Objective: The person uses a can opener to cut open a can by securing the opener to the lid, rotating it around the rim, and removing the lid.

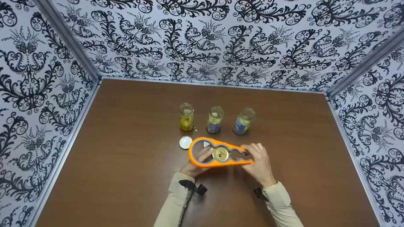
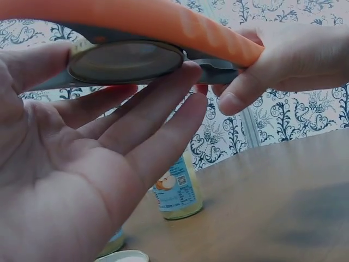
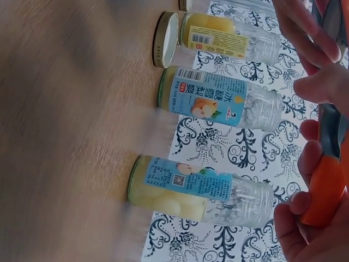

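Note:
An orange jar opener [image 1: 235, 162] with grey-lined round openings is held above the table. My right hand [image 1: 260, 164] grips its narrow end, thumb beneath and fingers along the side. A gold jar lid [image 1: 221, 154] sits in the opener's middle opening. My left hand [image 1: 193, 168] pinches this lid from below, with the thumb on one side and fingertips on the other, as the left wrist view shows. Part of the left hand shows through the opener's large ring. In the right wrist view the opener [image 3: 324, 188] is cut off by the frame edge.
Behind the hands stand three lidless glass jars: one with yellow contents [image 1: 186, 121], a middle blue-labelled jar [image 1: 214, 124] and a right blue-labelled jar [image 1: 242, 123]. A lid [image 1: 185, 142] lies white side up before the left jar. Another lid [image 1: 206, 144] is partly hidden. Patterned walls enclose the table.

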`<state>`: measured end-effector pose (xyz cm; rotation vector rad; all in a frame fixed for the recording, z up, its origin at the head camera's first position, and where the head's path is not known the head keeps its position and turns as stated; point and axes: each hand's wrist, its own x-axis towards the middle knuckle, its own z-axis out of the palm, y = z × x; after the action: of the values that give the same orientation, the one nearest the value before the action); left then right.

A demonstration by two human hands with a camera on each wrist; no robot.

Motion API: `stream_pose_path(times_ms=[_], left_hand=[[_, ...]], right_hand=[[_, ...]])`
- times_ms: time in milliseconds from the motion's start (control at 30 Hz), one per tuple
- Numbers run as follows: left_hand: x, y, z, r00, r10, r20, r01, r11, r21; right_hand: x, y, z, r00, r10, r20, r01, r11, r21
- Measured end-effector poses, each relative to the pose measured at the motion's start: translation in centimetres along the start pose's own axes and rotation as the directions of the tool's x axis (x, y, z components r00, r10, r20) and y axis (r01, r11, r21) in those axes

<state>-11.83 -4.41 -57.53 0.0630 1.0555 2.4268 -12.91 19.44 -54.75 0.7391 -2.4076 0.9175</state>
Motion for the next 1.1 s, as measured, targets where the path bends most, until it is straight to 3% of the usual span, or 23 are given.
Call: stream_pose_path(times_ms=[67,133,333,467,567,767,900,1100], left_hand=[[0.1,0.0,0.3,0.999,-0.024,-0.025,0.024,1.0,-0.017],[0.2,-0.1,0.3,1.0,-0.027,-0.002,0.027,0.999,-0.032],[0.7,-0.9,-0.4,0.995,0.028,0.093,-0.029,1.0,0.01],[1.0,-1.2,-1.0,0.989,0.07,0.133,-0.066,0.997,-0.034],[1.3,-1.2,-1.1,0.978,0.115,0.174,-0.108,0.993,-0.051],[1.5,-1.0,-1.3,0.954,0.181,0.24,-0.197,0.979,0.045],[1.6,-1.0,-1.4,0.96,0.193,0.203,-0.219,0.968,0.119],[2.1,-1.5,-1.4,0.979,0.155,0.133,-0.18,0.963,0.199]], right_hand=[[0.0,-0.1,0.0,1.0,0.011,-0.001,-0.011,1.0,0.02],[-0.1,-0.1,0.0,1.0,0.013,-0.003,-0.013,0.999,0.034],[-0.2,-0.2,-0.1,1.0,0.019,-0.006,-0.018,0.999,0.046],[-0.3,-0.1,-0.3,0.999,0.05,-0.017,-0.049,0.998,0.046],[-0.4,0.0,-0.6,0.996,0.078,-0.032,-0.076,0.996,0.053],[-0.7,0.4,-1.6,0.993,0.097,-0.06,-0.093,0.993,0.074],[-1.0,0.9,-2.4,0.993,0.095,-0.068,-0.091,0.994,0.066],[-1.4,1.8,-4.1,0.99,0.119,-0.07,-0.117,0.993,0.028]])
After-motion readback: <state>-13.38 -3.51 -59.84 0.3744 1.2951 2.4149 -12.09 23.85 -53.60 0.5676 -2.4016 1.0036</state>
